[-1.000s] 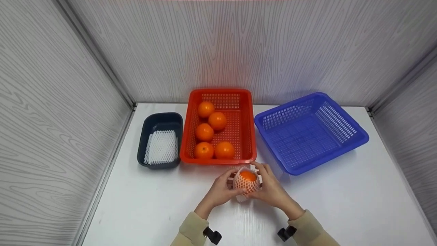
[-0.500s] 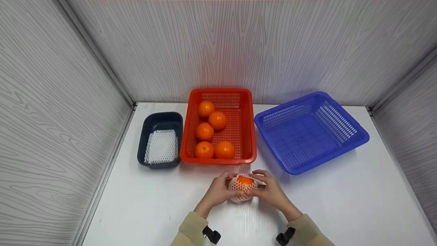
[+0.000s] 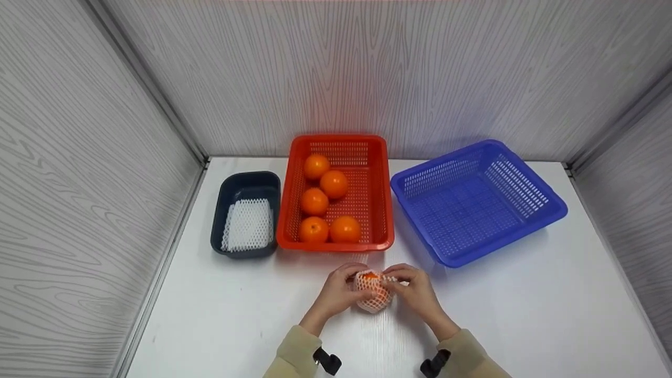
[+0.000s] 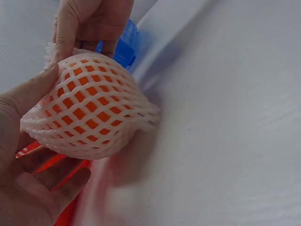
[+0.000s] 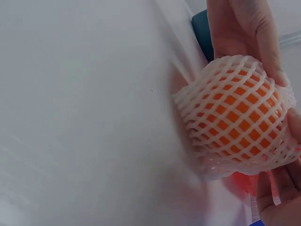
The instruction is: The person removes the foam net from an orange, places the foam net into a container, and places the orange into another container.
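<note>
An orange [image 4: 92,104] sits inside a white foam net sleeve [image 4: 127,110], which covers most of it; a small bare patch shows at the top in the head view. From the left, my left hand [image 3: 336,293] holds the netted orange, thumb on the near side and fingers around the back. My right hand [image 3: 419,295] pinches the upper right edge of the sleeve between thumb and fingers. In the right wrist view, the mesh [image 5: 235,113] is stretched over the fruit, its gathered end toward the table.
Behind the hands stands a red basket [image 3: 388,210] with several loose oranges [image 3: 334,185]. Left of it, a dark tray [image 3: 223,210] holds a stack of flat white foam nets [image 3: 251,226]. A blue basket [image 3: 472,210] sits angled at the right. All stand on a white table [image 3: 541,304].
The sleeve has come up further over the orange, leaving less bare fruit at the top. Both hands and the fruit have moved slightly toward me; the right fingers now pinch the sleeve's edge.
</note>
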Demonstrator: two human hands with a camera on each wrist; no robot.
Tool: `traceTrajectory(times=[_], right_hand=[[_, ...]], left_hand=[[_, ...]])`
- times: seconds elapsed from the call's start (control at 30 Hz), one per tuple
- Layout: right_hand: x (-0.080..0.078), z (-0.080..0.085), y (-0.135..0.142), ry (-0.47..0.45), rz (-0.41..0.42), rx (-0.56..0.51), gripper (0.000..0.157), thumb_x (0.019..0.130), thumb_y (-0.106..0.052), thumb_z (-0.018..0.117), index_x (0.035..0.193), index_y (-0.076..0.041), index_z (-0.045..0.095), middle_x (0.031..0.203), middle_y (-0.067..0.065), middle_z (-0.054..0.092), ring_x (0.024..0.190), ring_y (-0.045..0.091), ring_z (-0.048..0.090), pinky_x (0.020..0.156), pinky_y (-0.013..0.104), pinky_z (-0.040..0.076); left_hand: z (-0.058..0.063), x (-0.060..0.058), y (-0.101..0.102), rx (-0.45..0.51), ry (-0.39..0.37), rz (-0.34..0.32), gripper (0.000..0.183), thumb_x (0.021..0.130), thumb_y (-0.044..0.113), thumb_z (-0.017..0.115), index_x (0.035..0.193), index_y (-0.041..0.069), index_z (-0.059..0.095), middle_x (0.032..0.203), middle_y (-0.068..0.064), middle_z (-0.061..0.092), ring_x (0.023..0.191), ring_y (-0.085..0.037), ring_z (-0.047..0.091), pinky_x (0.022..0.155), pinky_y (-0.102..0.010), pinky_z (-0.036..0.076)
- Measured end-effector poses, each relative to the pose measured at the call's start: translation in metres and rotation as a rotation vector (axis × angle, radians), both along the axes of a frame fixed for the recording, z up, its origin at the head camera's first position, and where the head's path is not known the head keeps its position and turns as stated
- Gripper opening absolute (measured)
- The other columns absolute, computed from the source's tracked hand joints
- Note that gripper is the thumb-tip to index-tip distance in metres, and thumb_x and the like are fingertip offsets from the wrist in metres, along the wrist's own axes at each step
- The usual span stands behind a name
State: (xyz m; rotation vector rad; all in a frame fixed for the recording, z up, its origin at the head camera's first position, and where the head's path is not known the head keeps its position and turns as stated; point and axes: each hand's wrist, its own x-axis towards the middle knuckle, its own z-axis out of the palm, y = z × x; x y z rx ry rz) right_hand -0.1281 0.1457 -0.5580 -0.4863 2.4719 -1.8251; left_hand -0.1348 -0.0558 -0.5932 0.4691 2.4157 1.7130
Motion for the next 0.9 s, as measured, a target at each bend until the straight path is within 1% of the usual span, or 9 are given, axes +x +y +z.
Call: traceTrajectory(times=[0.13, 0.2, 0.3, 0.37, 0.43, 0.53, 0.67, 0.8, 0.9], right_hand=[[0.001, -0.002, 0.003, 0.019, 0.017, -0.030, 0.018, 0.075, -0.001, 0.071, 0.092, 0.004, 0.068, 0.099, 0.018, 0.062, 0.095, 0.031, 0.056, 0.076, 0.041, 0.048], [0.001, -0.003, 0.005, 0.021, 0.040, -0.035, 0.027, 0.074, -0.001, 0.073, 0.099, 0.006, 0.066, 0.106, 0.021, 0.059, 0.101, 0.033, 0.053, 0.077, 0.046, 0.047], [0.002, -0.005, 0.009, 0.007, 0.084, 0.003, 0.045, 0.071, -0.005, 0.076, 0.111, 0.006, 0.060, 0.117, 0.025, 0.051, 0.109, 0.036, 0.047, 0.079, 0.049, 0.046], [0.003, -0.006, 0.011, -0.023, 0.111, 0.041, 0.048, 0.072, -0.008, 0.076, 0.115, 0.004, 0.059, 0.122, 0.024, 0.048, 0.111, 0.036, 0.046, 0.083, 0.047, 0.045], [0.003, -0.007, 0.013, -0.063, 0.119, 0.066, 0.043, 0.074, -0.011, 0.075, 0.112, 0.002, 0.062, 0.122, 0.022, 0.049, 0.112, 0.035, 0.046, 0.087, 0.043, 0.043], [0.003, -0.005, 0.012, -0.096, 0.085, 0.059, 0.025, 0.077, -0.011, 0.072, 0.098, 0.001, 0.069, 0.113, 0.018, 0.056, 0.107, 0.032, 0.051, 0.087, 0.039, 0.043], [0.002, 0.000, 0.006, -0.043, -0.006, 0.053, 0.012, 0.077, -0.005, 0.070, 0.087, 0.002, 0.070, 0.096, 0.013, 0.063, 0.093, 0.027, 0.057, 0.079, 0.034, 0.047], [0.003, 0.004, 0.000, 0.015, -0.088, 0.084, 0.011, 0.078, -0.002, 0.069, 0.087, 0.003, 0.068, 0.085, 0.011, 0.066, 0.080, 0.024, 0.060, 0.071, 0.030, 0.049], [0.004, 0.003, -0.001, 0.022, -0.100, 0.079, 0.011, 0.078, -0.003, 0.069, 0.086, 0.003, 0.068, 0.081, 0.010, 0.066, 0.074, 0.021, 0.059, 0.065, 0.029, 0.049]], left_hand=[[0.024, 0.005, 0.002, 0.043, -0.003, -0.015, 0.037, 0.074, 0.016, 0.075, 0.106, 0.001, 0.065, 0.115, -0.010, 0.059, 0.108, -0.021, 0.052, 0.087, -0.039, 0.045], [0.027, 0.006, 0.003, 0.042, 0.010, -0.016, 0.029, 0.075, 0.013, 0.074, 0.101, 0.000, 0.067, 0.113, -0.011, 0.060, 0.107, -0.023, 0.053, 0.086, -0.042, 0.045], [0.020, 0.003, 0.006, 0.018, 0.059, 0.003, 0.020, 0.074, 0.013, 0.075, 0.091, 0.004, 0.071, 0.105, -0.005, 0.064, 0.102, -0.020, 0.056, 0.086, -0.039, 0.044], [0.011, 0.001, 0.008, 0.006, 0.089, 0.018, 0.015, 0.073, 0.014, 0.075, 0.087, 0.007, 0.072, 0.100, 0.000, 0.065, 0.097, -0.016, 0.058, 0.086, -0.036, 0.044], [0.006, -0.001, 0.010, 0.007, 0.118, 0.035, 0.012, 0.074, 0.016, 0.075, 0.084, 0.011, 0.073, 0.094, 0.004, 0.066, 0.092, -0.012, 0.059, 0.085, -0.032, 0.044], [0.003, -0.002, 0.013, 0.011, 0.123, 0.069, 0.010, 0.076, 0.019, 0.074, 0.085, 0.016, 0.072, 0.088, 0.009, 0.065, 0.086, -0.009, 0.058, 0.079, -0.029, 0.046], [0.003, -0.002, 0.015, 0.009, 0.080, 0.111, 0.015, 0.077, 0.024, 0.073, 0.090, 0.017, 0.069, 0.088, 0.011, 0.062, 0.085, -0.009, 0.057, 0.076, -0.028, 0.047], [0.000, 0.000, 0.012, -0.030, 0.013, 0.091, 0.040, 0.075, 0.035, 0.073, 0.106, 0.013, 0.063, 0.103, 0.007, 0.058, 0.096, -0.012, 0.053, 0.083, -0.032, 0.045], [-0.002, 0.001, 0.009, -0.066, -0.013, 0.038, 0.051, 0.074, 0.042, 0.072, 0.114, 0.013, 0.061, 0.110, 0.004, 0.056, 0.101, -0.013, 0.052, 0.087, -0.035, 0.043]])
